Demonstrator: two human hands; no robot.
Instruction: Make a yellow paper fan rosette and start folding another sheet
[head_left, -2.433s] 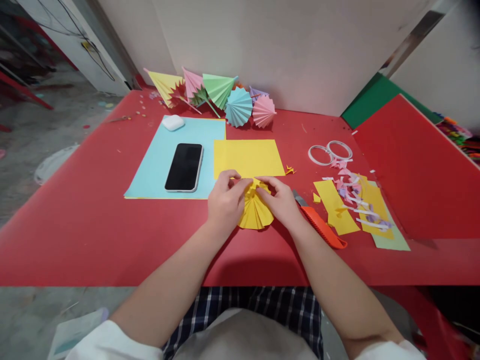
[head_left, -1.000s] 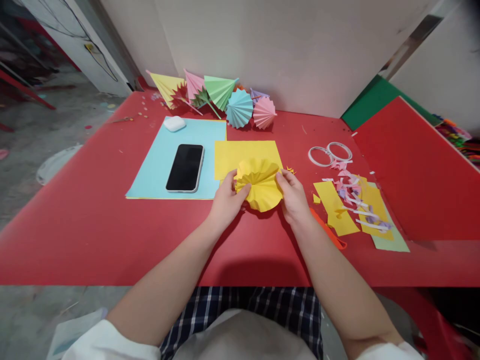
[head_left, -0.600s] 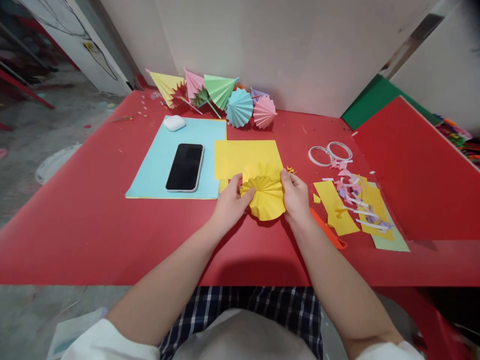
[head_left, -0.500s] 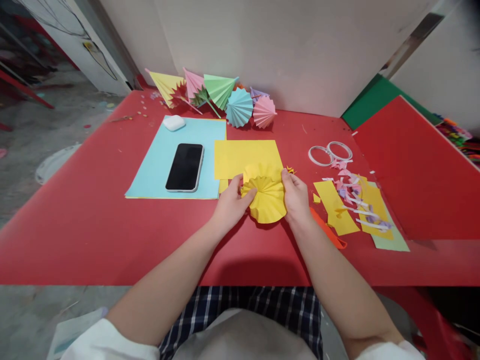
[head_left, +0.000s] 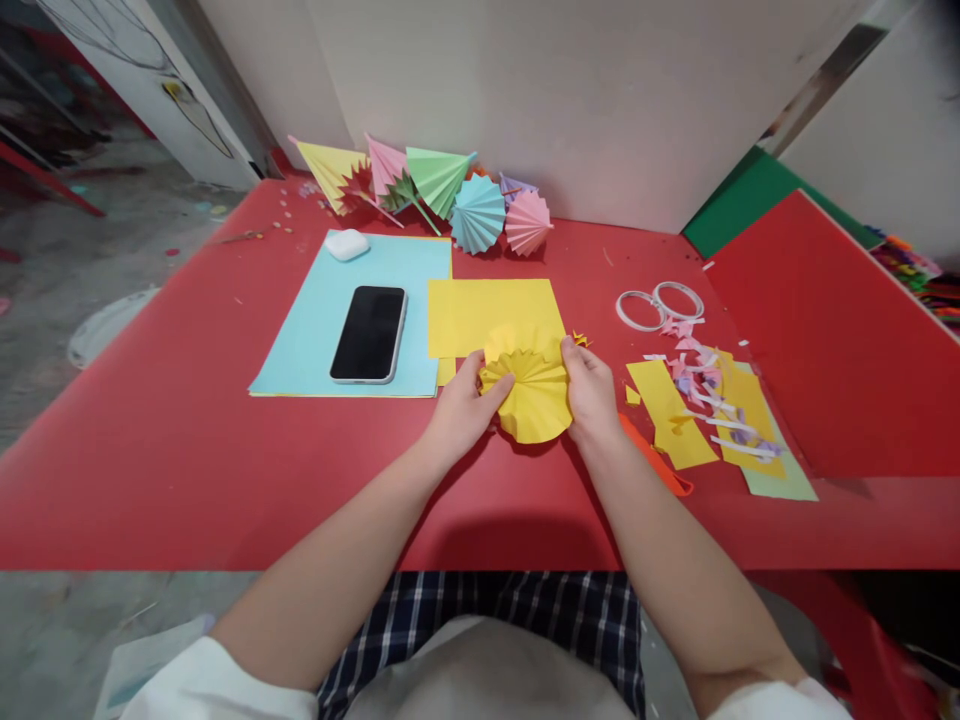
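Observation:
Between my two hands is a round, pleated yellow paper fan (head_left: 536, 405), its folds radiating from a point near the upper middle. My left hand (head_left: 471, 400) grips its left edge, the thumb lying across the pleats. On the opposite side my right hand (head_left: 589, 385) pinches the right edge, thumb towards the top; its other fingers are partly hidden behind the paper. Just beyond the fan lies a flat yellow paper sheet (head_left: 480, 310), partly over a stack of light blue paper (head_left: 300, 345).
A black-screened phone (head_left: 369, 335) and a white case (head_left: 347, 244) rest on the blue paper. Folded paper umbrellas (head_left: 439, 180) line the wall. At right are two tape rolls (head_left: 640, 310), yellow scraps (head_left: 671, 415), orange scissors or a strip (head_left: 660, 460), and a red board (head_left: 840, 350).
Almost nothing differs. Both hands keep the same hold on the yellow paper fan, and the whole view has shifted very slightly.

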